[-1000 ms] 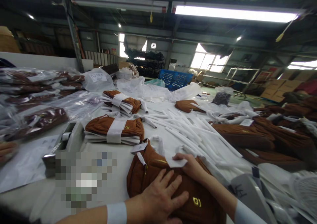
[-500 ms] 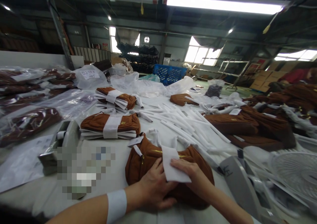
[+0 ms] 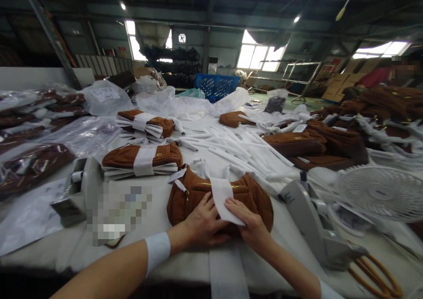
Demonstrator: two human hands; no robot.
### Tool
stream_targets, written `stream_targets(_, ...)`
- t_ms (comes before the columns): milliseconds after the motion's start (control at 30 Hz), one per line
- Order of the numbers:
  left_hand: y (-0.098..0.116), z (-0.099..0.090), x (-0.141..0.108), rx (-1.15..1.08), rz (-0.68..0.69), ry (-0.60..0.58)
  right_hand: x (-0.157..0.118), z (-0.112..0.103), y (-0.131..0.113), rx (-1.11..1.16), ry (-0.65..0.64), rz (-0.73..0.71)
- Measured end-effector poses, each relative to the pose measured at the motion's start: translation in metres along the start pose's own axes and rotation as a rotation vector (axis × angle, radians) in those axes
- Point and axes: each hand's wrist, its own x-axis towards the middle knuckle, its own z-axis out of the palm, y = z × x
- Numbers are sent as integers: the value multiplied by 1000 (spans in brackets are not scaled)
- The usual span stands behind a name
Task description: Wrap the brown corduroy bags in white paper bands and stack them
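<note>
A broad table covered in off-white cloth [image 3: 284, 233] bears a heap of brown fabric bags [image 3: 291, 145] at the right. The brown, crescent-shaped fabric bag with gold zips [image 3: 243, 192] lies at the table's near edge, directly in front of the person. Its long axis runs left to right, roughly along that edge; the hollow, zipped side faces away, both tips point away, and the rounded side faces the person. A grey tape dispenser [image 3: 307, 219] stands to its right. A flat white band [image 3: 222, 193] crosses the bag's middle, its length running front to back. The left hand [image 3: 206, 222] lies open on the bag, beside the band's left edge. The right hand [image 3: 249, 224] rests its fingers on the band's near end; its thumb is hidden, so I cannot tell whether it grips. A small white tag [image 3: 177, 175] sits at the bag's left tip.
</note>
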Motion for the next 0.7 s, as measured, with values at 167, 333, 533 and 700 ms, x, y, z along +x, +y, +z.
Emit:
stream_targets(167, 2, 1, -17, -145, -39, 123, -3, -1, 4, 29, -89, -15)
stream_targets(333, 6, -12, -27, -42, -141, 194, -5, 1, 4, -35, -151, -36)
stream_targets(533, 8, -16, -21, 159, -81, -161, -8, 7, 2, -103, -137, -73)
stream_targets(700, 11, -5, -28, 226, -80, -164, -12, 13, 2, -183, -101, -106)
